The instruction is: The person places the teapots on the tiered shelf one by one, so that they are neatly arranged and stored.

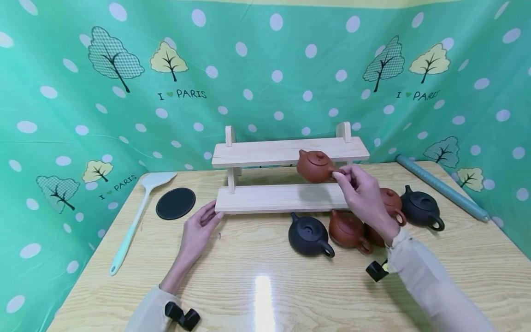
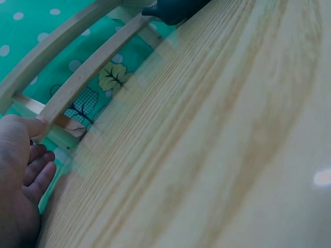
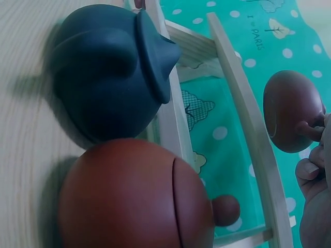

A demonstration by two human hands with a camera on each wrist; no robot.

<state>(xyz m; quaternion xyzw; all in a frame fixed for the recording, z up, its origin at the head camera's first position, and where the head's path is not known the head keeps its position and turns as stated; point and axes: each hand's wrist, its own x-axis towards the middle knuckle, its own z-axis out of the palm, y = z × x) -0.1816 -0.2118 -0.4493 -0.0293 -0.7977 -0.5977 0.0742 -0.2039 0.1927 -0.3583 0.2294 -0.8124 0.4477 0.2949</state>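
My right hand [image 1: 365, 191] pinches the handle of a reddish-brown teapot [image 1: 314, 167], which hangs in the air before the two-tier wooden shelf [image 1: 265, 152]. In the right wrist view that lifted teapot [image 3: 292, 111] is at the right, beside the upper board. My left hand [image 1: 198, 233] grips the left end of the lower board, thumb on its front edge; the left wrist view shows the thumb and fingers of this hand [image 2: 23, 175] at the board's end. Below the right forearm stand a black teapot [image 1: 308, 235] and a brown teapot [image 1: 347, 229]; another brown one is partly hidden.
Farther right are a brown teapot [image 1: 391, 203] and a black teapot [image 1: 421, 206]. A grey-green rolled tube [image 1: 441, 186] lies along the table's right side. At left lie a pale spatula [image 1: 138, 216] and a round black mat [image 1: 176, 203]. A green polka-dot cloth [image 1: 274, 60] hangs behind.
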